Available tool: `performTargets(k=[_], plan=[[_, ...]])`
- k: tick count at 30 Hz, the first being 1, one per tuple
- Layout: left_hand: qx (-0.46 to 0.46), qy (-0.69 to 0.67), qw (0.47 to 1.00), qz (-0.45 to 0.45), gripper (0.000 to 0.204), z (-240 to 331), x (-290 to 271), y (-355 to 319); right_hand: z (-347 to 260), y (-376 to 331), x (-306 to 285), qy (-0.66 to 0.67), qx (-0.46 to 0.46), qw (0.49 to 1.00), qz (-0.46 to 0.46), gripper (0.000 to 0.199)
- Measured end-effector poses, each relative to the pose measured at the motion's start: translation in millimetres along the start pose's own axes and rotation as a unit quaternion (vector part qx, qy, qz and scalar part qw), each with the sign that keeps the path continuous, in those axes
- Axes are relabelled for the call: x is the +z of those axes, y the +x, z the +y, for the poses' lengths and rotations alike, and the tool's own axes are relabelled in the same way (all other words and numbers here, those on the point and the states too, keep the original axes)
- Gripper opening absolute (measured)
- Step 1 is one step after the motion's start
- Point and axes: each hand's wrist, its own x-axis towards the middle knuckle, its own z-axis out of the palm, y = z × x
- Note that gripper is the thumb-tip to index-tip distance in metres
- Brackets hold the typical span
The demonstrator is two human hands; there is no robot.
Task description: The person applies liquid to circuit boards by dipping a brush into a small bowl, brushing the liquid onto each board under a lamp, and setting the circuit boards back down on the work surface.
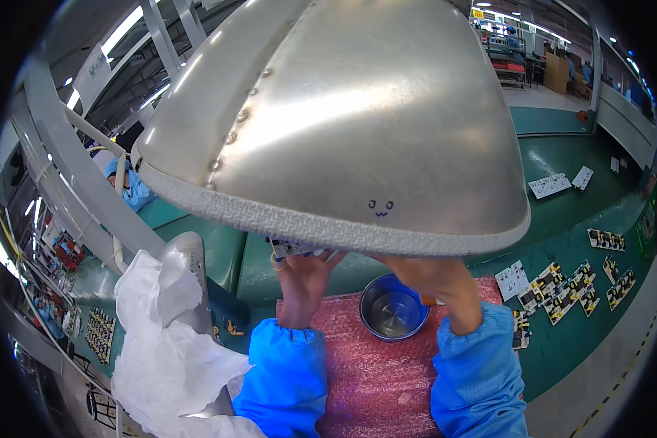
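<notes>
A big metal hood (pixel 372 124) with a grey textured rim hangs over the work and hides most of my fingers. Just under its rim, my left hand (pixel 304 283) grips a small circuit board (pixel 287 247), of which one corner shows. My right hand (pixel 420 281) reaches beneath the hood above a round metal bowl (pixel 394 310), its fingers hidden. A short orange-brown end (pixel 430 300) pokes out below that hand, seemingly part of something held. The bowl rests on pink bubble wrap (pixel 372 387) and looks bluish inside.
Populated circuit boards (pixel 555 292) lie on the green bench mat (pixel 547 160) at right, with white boards (pixel 550 185) farther back. Left of me, white cloth or film (pixel 168 343) drapes a metal duct (pixel 190 255). Another board panel (pixel 100 336) lies far left; a blue-clad person (pixel 135 191) sits beyond.
</notes>
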Motion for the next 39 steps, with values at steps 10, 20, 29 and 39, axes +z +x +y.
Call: performTargets(k=[10, 20, 29, 39], plan=[[-0.006, 0.000, 1.000, -0.025, 0.070, -7, 2, -2, -4, -1, 7, 0.010, 0.023, 0.998, 0.062, 0.027], [-0.012, 0.035, 0.997, -0.064, 0.056, -11, -3, -3, -15, 0, 6, 0.049, 0.043, 0.997, 0.050, 0.022], [0.008, -0.020, 0.999, -0.031, 0.044, -9, -13, 1, -8, -5, -20, 0.052, 0.088, 0.995, -0.004, 0.026], [0.017, 0.010, 0.992, -0.127, 0.056, -8, -2, -4, 45, -26, 10, 0.171, 0.247, 0.952, 0.061, 0.027]])
